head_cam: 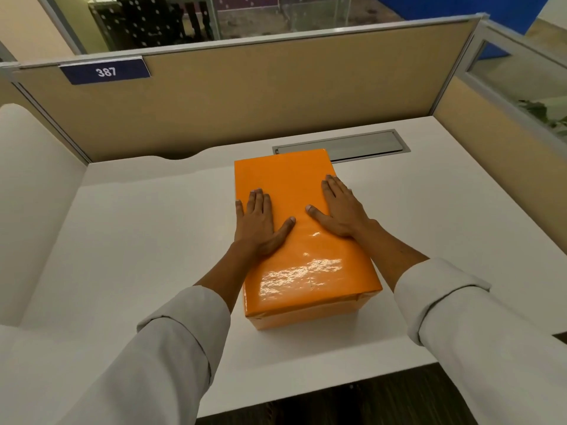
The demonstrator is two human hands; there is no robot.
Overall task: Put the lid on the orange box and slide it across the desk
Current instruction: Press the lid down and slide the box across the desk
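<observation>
Single head view: above desk (129,240), facing forward and down, close over near edge toward rear partition (276,87).

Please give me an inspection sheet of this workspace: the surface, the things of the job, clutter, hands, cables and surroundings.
Surface: white desk, bare apart from the box; a grey cable hatch is set into it at the back, closed.
Job's things: orange box stands on the desk with its lid on; its far end reaches the hatch.
Clutter: nothing seen.
Hands: left hand and right hand lie flat, palms down, on the lid, fingers spread.
Cables: nothing seen.
Surroundings: tan partition panels behind and at the right; a blue sign reads 387.
</observation>
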